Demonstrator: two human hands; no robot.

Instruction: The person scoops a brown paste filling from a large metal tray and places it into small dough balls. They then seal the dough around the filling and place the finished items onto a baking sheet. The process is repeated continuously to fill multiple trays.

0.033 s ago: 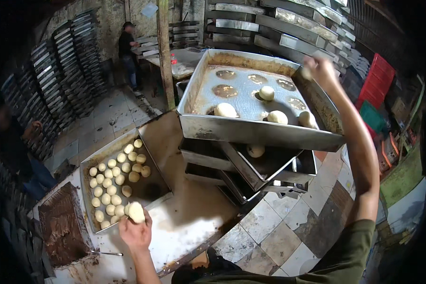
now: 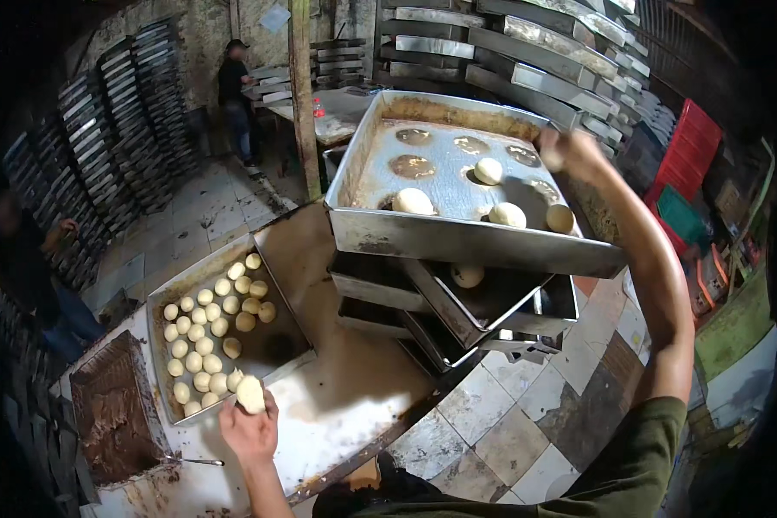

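Slightly lower and further left now, our blurred right hand hovers by the deep silver metal tray, upper right; its grip we cannot tell. Our left hand, lower left, cradles a pale, rounded dough ball: probably soft, light, best cupped loosely. We read no lettering.

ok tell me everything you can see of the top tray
The top tray is a square-cornered, metal-looking pan, silvery outside, its inner walls stained brown. Round dark patches mark its pale blue-grey floor, where four dough balls sit. It rests, open side up, on crisscrossed trays. The blurred right hand is at its right side; contact is unclear.
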